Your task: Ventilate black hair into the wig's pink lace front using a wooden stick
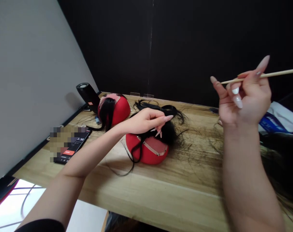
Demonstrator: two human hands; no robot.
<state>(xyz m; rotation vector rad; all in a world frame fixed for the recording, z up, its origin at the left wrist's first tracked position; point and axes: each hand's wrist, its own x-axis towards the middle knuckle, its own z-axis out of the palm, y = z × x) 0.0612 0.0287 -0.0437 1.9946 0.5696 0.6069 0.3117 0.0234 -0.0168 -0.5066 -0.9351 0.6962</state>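
Observation:
My left hand [146, 120] reaches over a red dome-shaped form [146, 151] on the wooden table [185, 187]. Its fingers pinch a strand of black hair [169, 130] that lies over the form. A pale mesh strip crosses the form's top. My right hand [243, 96] is raised at the right, fingers closed on a thin wooden stick [279, 74] that points left to right. A second red form [116, 109] with black hair hanging from it sits farther back to the left.
A phone [72, 146] with a timer lies at the table's left edge. Behind it stands a black cylindrical speaker [87, 93]. Loose hairs are strewn across the table's right half. A blue and white bag [279, 120] sits at far right. A black backdrop rises behind.

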